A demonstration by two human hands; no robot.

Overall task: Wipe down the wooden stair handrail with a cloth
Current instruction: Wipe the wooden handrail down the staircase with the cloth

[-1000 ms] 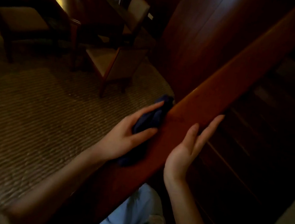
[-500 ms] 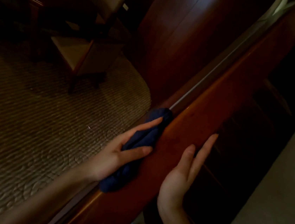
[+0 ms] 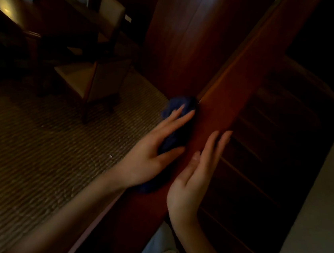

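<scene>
From the head camera I saw the cloth (image 3: 173,140) lying on the handrail (image 3: 227,104), along its left edge, bunched into a long roll that followed the rail's slope. My left hand (image 3: 149,161) lay flat over it, fingers straight and spread, thumb stretched out beside them, pressing the cloth down rather than clutching it. One end of the cloth poked out past the fingertips up the rail, and the other end showed under the heel of the palm, down the rail. The cloth looked dark blue, soft and crumpled, nearly black in the dim light.

My right hand (image 3: 193,183) rested against the handrail's right edge, just beside the cloth, fingers straight and together, holding nothing. The handrail itself was broad, flat-topped and reddish brown, with a faint sheen.

Left of the handrail lay a woven carpet (image 3: 35,142), and on it stood a chair (image 3: 104,79) beside a dark table (image 3: 14,15). Right of the handrail, dark stair treads (image 3: 272,159) showed in shadow.
</scene>
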